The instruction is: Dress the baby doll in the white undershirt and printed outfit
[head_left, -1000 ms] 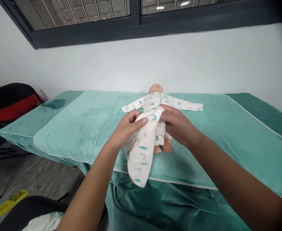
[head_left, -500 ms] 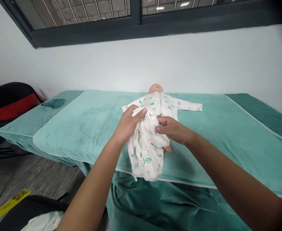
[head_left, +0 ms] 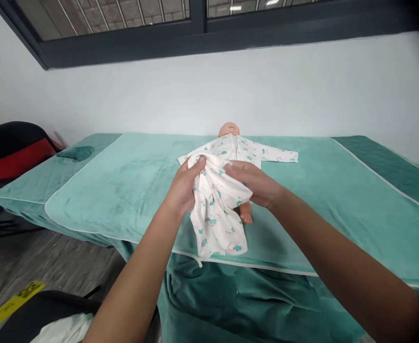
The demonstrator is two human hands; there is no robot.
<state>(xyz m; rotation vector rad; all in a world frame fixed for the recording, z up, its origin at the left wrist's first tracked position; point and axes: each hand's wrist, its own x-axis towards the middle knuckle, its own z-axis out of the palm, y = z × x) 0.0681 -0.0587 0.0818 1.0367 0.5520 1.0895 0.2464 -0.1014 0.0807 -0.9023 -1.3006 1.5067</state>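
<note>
A small white baby garment (head_left: 218,216) with green and pink prints hangs bunched in front of me, above the bed's near edge. My left hand (head_left: 185,186) pinches its upper left part, thumb on top. At its upper right, my right hand (head_left: 254,181) is closed on the cloth, its fingertips slightly blurred. Behind it a baby doll (head_left: 229,128) lies on its back, head toward the wall, in a matching long-sleeved top (head_left: 255,148). The garment and my hands hide most of the doll's lower body; one bare foot (head_left: 246,214) shows.
The doll lies on a light green mat (head_left: 123,190) over a bed against the wall. A darker green sheet (head_left: 238,305) hangs down in front. A black and red chair (head_left: 14,157) stands at left. Pale cloth (head_left: 66,328) rests on a black seat at lower left.
The garment has been spread wider at the top, and its lower end has risen a little. My right hand has shifted up slightly along the cloth. More of the doll's foot shows.
</note>
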